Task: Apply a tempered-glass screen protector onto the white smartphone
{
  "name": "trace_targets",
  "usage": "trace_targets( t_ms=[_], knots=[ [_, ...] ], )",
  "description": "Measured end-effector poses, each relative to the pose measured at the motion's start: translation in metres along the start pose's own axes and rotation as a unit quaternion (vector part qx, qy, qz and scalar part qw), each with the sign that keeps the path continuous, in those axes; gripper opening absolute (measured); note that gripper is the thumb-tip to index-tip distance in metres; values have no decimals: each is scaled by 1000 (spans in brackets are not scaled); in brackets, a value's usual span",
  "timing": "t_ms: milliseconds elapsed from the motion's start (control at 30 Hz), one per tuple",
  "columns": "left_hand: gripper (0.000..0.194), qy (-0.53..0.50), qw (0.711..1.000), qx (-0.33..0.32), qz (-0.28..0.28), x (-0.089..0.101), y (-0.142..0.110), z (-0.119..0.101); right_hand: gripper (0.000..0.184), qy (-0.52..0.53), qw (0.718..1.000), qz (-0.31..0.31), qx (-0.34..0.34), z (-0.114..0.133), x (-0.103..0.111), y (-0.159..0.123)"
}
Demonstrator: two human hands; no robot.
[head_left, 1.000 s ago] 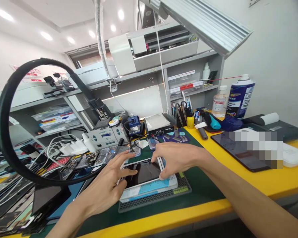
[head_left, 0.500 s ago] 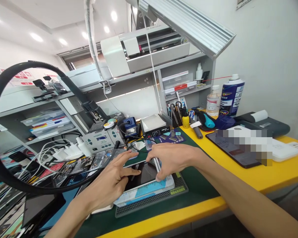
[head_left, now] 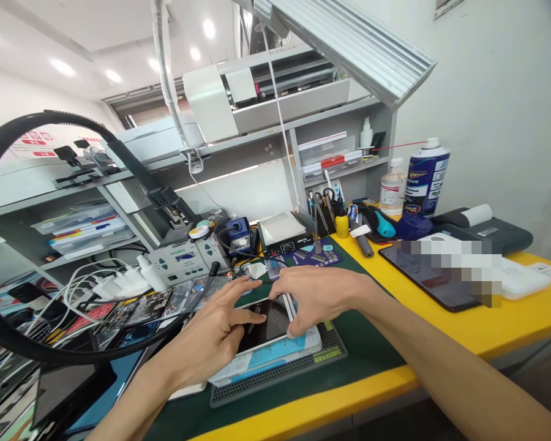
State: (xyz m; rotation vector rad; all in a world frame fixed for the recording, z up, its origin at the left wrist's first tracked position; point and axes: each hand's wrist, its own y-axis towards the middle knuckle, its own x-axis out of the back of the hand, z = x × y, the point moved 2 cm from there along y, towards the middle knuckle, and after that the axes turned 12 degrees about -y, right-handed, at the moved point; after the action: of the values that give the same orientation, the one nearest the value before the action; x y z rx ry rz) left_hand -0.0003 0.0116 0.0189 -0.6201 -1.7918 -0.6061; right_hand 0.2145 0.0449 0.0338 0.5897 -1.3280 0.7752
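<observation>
A phone (head_left: 272, 326) with a black screen and white edges lies face up on a blue-and-white slab (head_left: 280, 355). Under the slab is a grey perforated pad (head_left: 298, 372), itself on a green mat (head_left: 367, 361). My right hand (head_left: 324, 295) grips the phone's right end, thumb on the near edge and fingers on the far edge. With fingers spread, my left hand (head_left: 215, 321) rests over the phone's left part, its index fingertip on the glass. That hand covers the phone's left end.
A black ring-shaped frame (head_left: 41, 352) arches at the left, near cables and circuit boards. Behind stand a grey control unit (head_left: 186, 262) and a flat-topped device (head_left: 282, 229). Another phone (head_left: 431, 278) and a spray can (head_left: 426, 177) are on the yellow tabletop (head_left: 477, 334) at right.
My left hand has slid slightly to the right across the screen. My right hand keeps its grip at the phone's end. The whole view has shifted a little.
</observation>
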Motion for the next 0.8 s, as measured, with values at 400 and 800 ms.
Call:
trace_targets(
  t_ms=[400, 800],
  knots=[
    [66, 3, 1000, -2, 8, -3, 8, -2, 76, 3, 1000, 6, -7, 0, 1, -1],
    [65, -2, 999, -35, 13, -6, 17, -9, 62, -18, 1000, 18, -5, -7, 1, -1]
  ],
)
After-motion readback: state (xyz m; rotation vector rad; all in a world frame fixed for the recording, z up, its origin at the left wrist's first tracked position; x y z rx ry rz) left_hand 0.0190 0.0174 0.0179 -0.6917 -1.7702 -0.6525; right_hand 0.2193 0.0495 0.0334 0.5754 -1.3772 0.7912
